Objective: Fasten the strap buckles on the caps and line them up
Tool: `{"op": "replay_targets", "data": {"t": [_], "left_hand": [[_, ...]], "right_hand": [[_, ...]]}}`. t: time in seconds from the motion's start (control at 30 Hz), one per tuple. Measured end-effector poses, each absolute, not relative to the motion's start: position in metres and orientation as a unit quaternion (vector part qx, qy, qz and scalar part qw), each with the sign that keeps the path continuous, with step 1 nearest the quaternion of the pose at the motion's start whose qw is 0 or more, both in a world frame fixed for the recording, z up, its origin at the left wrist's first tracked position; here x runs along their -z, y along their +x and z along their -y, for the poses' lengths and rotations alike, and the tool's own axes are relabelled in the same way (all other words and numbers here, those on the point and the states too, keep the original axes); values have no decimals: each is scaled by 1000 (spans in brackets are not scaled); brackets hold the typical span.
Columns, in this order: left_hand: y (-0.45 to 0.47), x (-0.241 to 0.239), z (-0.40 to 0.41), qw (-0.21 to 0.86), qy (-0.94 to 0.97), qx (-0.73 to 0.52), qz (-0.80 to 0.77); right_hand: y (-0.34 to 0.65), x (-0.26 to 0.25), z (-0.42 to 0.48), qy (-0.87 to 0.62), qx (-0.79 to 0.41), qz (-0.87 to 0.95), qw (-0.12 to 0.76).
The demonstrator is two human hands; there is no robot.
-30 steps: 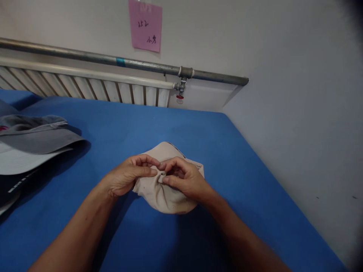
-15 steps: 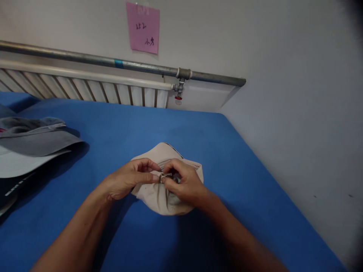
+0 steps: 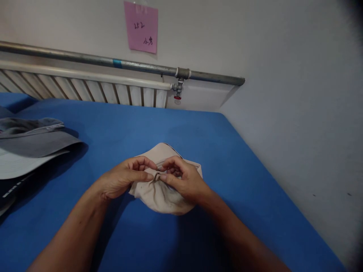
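A beige cap (image 3: 159, 198) lies on the blue tabletop (image 3: 136, 128), its brim pointing away from me. At the cap's back strap, a small brownish buckle or loop (image 3: 157, 176) shows between my fingertips. My left hand (image 3: 120, 177) pinches the strap area from the left, thumb in front and fingers behind. From the right, my right hand (image 3: 188, 179) closes thumb and fingers on the same strap, its other fingers curled. The exact grip of the fingertips is partly hidden.
To the left lies a stack of caps, with a grey cap (image 3: 42, 143) over a pale cap (image 3: 25, 166) and a dark cap (image 3: 11, 192). Behind the table are a radiator (image 3: 121, 94), a metal pipe (image 3: 85, 58) and a pink note (image 3: 141, 28). A wall (image 3: 297, 113) borders the right side.
My right fingers have shifted slightly up and left along the strap, and the small buckle or loop shows more plainly. The cap stays nearly in place.
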State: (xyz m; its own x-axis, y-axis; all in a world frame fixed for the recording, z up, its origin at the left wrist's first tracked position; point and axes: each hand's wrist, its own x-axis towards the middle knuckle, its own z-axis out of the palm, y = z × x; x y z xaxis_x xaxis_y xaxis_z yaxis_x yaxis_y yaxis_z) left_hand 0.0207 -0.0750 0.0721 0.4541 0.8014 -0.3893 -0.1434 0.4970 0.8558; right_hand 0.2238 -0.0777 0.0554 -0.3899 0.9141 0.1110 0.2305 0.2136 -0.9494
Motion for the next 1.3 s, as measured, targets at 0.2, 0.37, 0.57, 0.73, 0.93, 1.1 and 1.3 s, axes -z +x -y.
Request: {"op": "replay_targets", "data": {"t": [0.2,0.37,0.57,0.73,0.93,1.1,1.3], "left_hand": [[15,-69,75,734,446,-298,-417],[13,-68,75,697,523,-260,-416],[12,-70,75,631,635,-213,-391],[15,-76,76,524,718,-245,-386],[18,-81,81,552,689,-205,-422],[16,-77,80,621,641,-209,-401],[12,-77,79,644,611,-237,-394]], "right_hand": [[228,-61,79,-400,-492,698,332],[226,-68,84,-386,-505,687,352],[226,-71,87,-396,-442,732,334],[227,-75,90,-402,-412,748,331],[226,-79,92,-402,-389,742,369],[228,-80,92,-373,-389,754,375],[230,-80,90,-381,-404,762,333]]}}
